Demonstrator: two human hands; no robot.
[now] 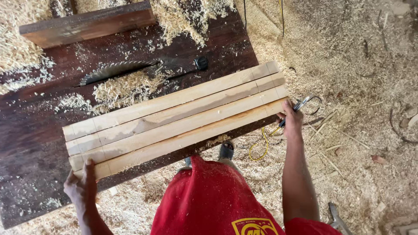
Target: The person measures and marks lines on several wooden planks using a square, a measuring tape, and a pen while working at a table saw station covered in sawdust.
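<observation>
Several long pale wooden battens (174, 118) lie side by side on a dark wooden saw table (30, 130). My left hand (81, 186) grips the left end of the nearest batten, thumb on top. The right end of that same batten sits in my right hand (291, 119). The battens run diagonally, higher at the right. A circular saw blade (114, 70) sticks up through the table just beyond the battens, with wood shavings heaped around it.
A thick dark plank (87, 25) lies at the table's far edge. Sawdust and shavings cover the floor. A yellow cord (263, 146) and a metal tool (305, 103) lie on the floor near my right hand. My red shirt and one sandalled foot (226, 150) show below.
</observation>
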